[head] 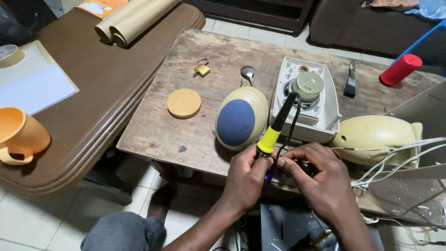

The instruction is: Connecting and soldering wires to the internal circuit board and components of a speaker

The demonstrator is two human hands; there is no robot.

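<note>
A: Tool? Quick.

B: Soldering iron (277, 125), lower centre of frame. Yellow grip, black shaft, tilted up and to the right, tip near the round metal speaker magnet (307, 86) in the white housing (325, 116). Black cord loops down from it.

A: Hands?

B: Left hand (246, 176) wrapped around the iron's lower handle, fingers curled shut on it. Right hand (316, 174) just beside it, fingertips pinched together on something small and dark; cannot tell what it is. Both sit at the near edge of the wooden desk (195, 135).

A: Around them?

B: Cream egg-shaped shell with a blue oval face (239, 121) just left of the iron. Another cream shell (376, 135) at right, white wires (399, 158) trailing off the right side. Round tan disc (184, 103) and brass padlock (201, 69) at centre left, well apart from the hands. Small brush (350, 83) and red cylinder (400, 69) at upper right.

A: Edges, room?

B: Bare wood between disc and near edge, left of the blue shell. Right side crowded with wires. Brown table (93, 107) abuts at left, with an orange mug (21, 135) near its lower left rim.
</note>
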